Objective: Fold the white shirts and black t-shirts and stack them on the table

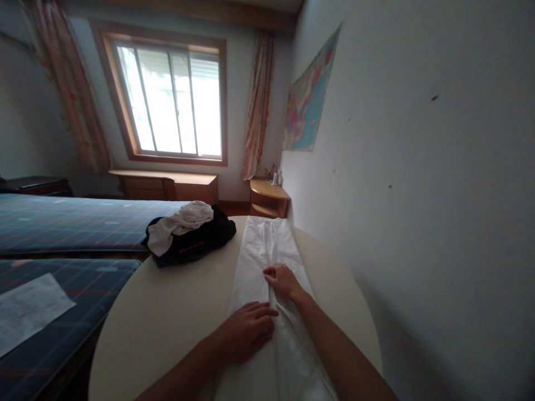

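A pair of white trousers [254, 250] lies lengthwise on a round, cream-coloured table [175, 312], its waistband at the far edge and its legs running toward me. My right hand [283, 280] has its fingers curled in a pinch on the fabric along the middle line of the trousers. Nearer to me and to the left, my left hand [251, 328] rests on the trousers with fingers stretched out, palm down. Small creases run through the cloth around both hands.
A black garment [196, 245] with a crumpled white cloth [184, 220] on top sits at the table's far left. Two plaid mattresses [83, 223] stand to the left, one bearing a paper sheet [35, 312]. A wall [418, 223] rises close on the right.
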`<state>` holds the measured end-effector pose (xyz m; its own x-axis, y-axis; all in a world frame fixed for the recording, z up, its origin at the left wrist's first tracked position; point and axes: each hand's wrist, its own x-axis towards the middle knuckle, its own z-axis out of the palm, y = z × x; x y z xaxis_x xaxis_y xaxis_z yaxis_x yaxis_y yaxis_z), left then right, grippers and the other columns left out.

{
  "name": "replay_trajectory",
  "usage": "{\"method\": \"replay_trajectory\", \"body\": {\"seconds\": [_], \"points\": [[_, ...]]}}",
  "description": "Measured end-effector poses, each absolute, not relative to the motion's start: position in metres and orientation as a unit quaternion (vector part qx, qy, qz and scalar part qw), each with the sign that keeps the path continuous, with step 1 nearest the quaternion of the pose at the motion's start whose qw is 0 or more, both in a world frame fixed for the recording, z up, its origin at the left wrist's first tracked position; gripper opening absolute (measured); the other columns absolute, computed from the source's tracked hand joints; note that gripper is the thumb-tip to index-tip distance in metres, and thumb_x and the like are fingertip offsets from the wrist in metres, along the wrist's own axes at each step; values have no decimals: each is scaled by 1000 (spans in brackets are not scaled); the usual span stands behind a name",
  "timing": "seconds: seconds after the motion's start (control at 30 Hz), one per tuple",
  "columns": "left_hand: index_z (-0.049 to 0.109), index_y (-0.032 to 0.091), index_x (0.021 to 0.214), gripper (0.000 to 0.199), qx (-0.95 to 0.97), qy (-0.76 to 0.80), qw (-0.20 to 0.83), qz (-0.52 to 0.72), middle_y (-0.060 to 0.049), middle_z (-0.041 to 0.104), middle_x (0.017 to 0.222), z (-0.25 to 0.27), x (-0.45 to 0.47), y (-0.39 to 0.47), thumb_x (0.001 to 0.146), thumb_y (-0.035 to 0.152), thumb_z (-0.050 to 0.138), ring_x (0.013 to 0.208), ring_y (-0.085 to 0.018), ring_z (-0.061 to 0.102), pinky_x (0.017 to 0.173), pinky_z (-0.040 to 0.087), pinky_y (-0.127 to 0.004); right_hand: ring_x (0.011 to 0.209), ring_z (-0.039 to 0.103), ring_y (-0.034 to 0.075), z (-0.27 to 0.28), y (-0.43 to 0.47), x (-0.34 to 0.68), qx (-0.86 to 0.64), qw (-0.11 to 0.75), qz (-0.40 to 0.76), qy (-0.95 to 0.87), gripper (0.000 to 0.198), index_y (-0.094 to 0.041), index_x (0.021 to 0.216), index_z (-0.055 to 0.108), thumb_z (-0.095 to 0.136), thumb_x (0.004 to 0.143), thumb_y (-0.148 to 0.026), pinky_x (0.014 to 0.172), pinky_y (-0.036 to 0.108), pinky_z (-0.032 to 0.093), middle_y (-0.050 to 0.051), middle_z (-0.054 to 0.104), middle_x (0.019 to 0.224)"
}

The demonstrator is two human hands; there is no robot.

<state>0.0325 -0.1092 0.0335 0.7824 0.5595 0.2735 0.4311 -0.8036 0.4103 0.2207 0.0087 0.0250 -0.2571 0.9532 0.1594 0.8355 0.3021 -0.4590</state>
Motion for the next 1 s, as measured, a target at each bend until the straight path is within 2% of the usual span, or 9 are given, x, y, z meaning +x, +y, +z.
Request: {"method": "replay_trajectory", "body": {"seconds": [0.07, 0.17, 0.23, 0.3, 0.43, 0.57, 0.67, 0.87, 1.0], "points": [[59, 28, 121, 30, 935, 261, 170, 171, -4, 51, 145, 37, 32, -113, 91, 31, 57, 139, -27, 39, 116, 30, -48, 107, 60, 20, 23, 4, 220, -574, 209, 117, -783, 23, -23, 102, 74, 58, 88, -32, 96, 28, 41, 5, 71, 109], [44, 33, 142, 60, 949, 236, 172, 118, -5, 29, 158, 40, 30, -118, 86, 45, 63, 145, -36, 22, 117, 19, -60, 126, 49, 22, 16, -2, 219, -569, 198, 59, -796, 34, -26, 121, 66, 53, 92, -37, 108, 34, 31, 7, 59, 134], [35, 36, 148, 69, 953, 229, 169, 101, -6, 16, 162, 41, 29, -122, 86, 50, 62, 146, -39, 14, 115, 14, -65, 135, 39, 23, 11, -4, 220, -570, 175, 45, -802, 41, -28, 133, 57, 49, 94, -39, 113, 39, 24, 7, 47, 147], [32, 38, 149, 71, 955, 224, 168, 93, -5, 12, 162, 42, 30, -126, 86, 51, 62, 145, -42, 11, 113, 11, -69, 139, 34, 23, 9, -6, 221, -571, 151, 53, -806, 44, -29, 137, 52, 45, 96, -39, 115, 41, 20, 6, 41, 152], [31, 38, 149, 77, 957, 211, 182, 76, -6, 21, 161, 46, 34, -130, 82, 50, 66, 144, -43, 18, 111, 18, -70, 138, 36, 25, 14, -10, 227, -560, 123, 79, -816, 46, -27, 138, 52, 44, 95, -42, 113, 43, 22, 9, 43, 150], [47, 31, 139, 51, 944, 255, 163, 128, -6, 45, 149, 45, 35, -125, 89, 26, 55, 140, -31, 36, 112, 35, -52, 133, 42, 27, 27, -6, 232, -566, 113, 109, -810, 48, -28, 137, 52, 51, 91, -43, 107, 46, 31, 8, 50, 144], [59, 32, 125, 36, 943, 257, 142, 157, -2, 56, 140, 38, 35, -117, 92, 20, 49, 136, -26, 43, 112, 36, -47, 128, 46, 26, 33, 7, 229, -574, 127, 111, -801, 48, -29, 138, 50, 50, 92, -42, 103, 42, 35, 6, 55, 139], [64, 29, 109, 24, 945, 239, 157, 160, 0, 56, 140, 27, 36, -112, 91, 19, 52, 137, -25, 42, 114, 34, -44, 125, 49, 24, 28, 36, 209, -592, 143, 99, -787, 40, -27, 129, 60, 48, 94, -42, 102, 35, 36, 5, 60, 134], [63, 29, 110, 22, 939, 244, 174, 170, 0, 53, 143, 32, 38, -115, 94, 21, 50, 139, -23, 39, 117, 30, -45, 123, 49, 24, 21, 42, 199, -626, 168, 75, -757, 38, -21, 124, 63, 46, 94, -35, 102, 34, 35, 8, 62, 129]]}}
